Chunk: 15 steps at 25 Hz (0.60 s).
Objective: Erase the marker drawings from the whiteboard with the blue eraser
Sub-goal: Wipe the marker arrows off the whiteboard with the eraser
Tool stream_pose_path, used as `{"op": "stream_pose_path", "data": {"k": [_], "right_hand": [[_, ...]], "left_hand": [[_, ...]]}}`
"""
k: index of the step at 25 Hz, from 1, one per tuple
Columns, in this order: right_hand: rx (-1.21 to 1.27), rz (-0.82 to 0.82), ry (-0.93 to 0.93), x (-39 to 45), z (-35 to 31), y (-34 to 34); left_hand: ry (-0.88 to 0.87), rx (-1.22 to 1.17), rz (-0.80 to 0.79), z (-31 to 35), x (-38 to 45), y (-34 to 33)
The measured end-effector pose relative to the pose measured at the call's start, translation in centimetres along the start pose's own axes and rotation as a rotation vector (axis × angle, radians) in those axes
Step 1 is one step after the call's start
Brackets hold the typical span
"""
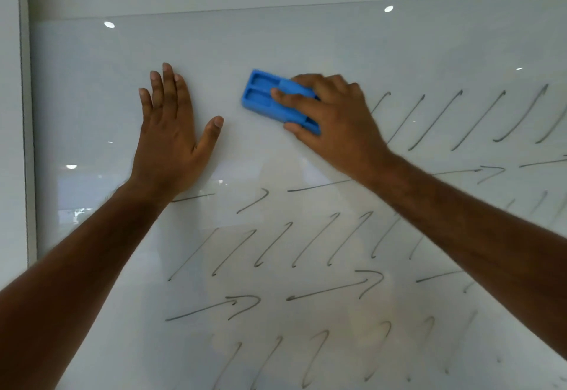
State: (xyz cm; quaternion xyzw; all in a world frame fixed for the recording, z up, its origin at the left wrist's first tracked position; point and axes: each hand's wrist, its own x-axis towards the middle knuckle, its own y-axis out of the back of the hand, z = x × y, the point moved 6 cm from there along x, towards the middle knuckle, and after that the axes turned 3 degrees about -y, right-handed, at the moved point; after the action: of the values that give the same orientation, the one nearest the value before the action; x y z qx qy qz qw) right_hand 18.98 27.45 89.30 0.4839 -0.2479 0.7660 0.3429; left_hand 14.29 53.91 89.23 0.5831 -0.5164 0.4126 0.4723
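A glossy whiteboard (92, 83) fills the view. My right hand (334, 116) grips the blue eraser (264, 95) and presses it flat against the board, upper middle. My left hand (171, 135) lies flat on the board to the left of the eraser, fingers spread, holding nothing. Dark marker drawings (306, 242) cover the board: slanted hooked strokes right of the eraser, and rows of arrows and more hooked strokes below both hands. The patch of board around the eraser and above my left hand is bare.
The board's left frame edge (29, 144) runs vertically at the far left, with wall beyond it. The board's top edge (276, 9) crosses the upper view. Ceiling lights reflect in the glossy surface.
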Motion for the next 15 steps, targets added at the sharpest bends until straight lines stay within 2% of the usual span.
{"op": "stream_pose_path", "data": {"k": [3, 6, 9, 11, 13, 15], "right_hand": [[-0.015, -0.053, 0.17, -3.0, -1.9, -0.3], [-0.033, -0.097, 0.245, -5.7, -0.1, 1.0], [-0.04, -0.097, 0.189, -5.5, 3.7, 2.6], [-0.024, -0.074, 0.081, -3.6, 5.6, 3.1], [0.003, -0.037, -0.015, -1.1, 5.6, 2.6], [0.014, -0.017, -0.037, 0.8, 3.8, 1.3]], "left_hand": [[-0.031, 0.035, 0.01, -0.3, -0.1, -0.2], [-0.034, 0.064, 0.035, -0.4, 0.0, -0.3], [-0.035, 0.093, 0.064, -0.2, -0.2, -0.4], [-0.039, 0.101, 0.084, 0.0, -0.3, -0.4], [-0.042, 0.107, 0.098, 0.1, -0.4, -0.2], [-0.04, 0.108, 0.096, 0.1, -0.4, -0.1]]}}
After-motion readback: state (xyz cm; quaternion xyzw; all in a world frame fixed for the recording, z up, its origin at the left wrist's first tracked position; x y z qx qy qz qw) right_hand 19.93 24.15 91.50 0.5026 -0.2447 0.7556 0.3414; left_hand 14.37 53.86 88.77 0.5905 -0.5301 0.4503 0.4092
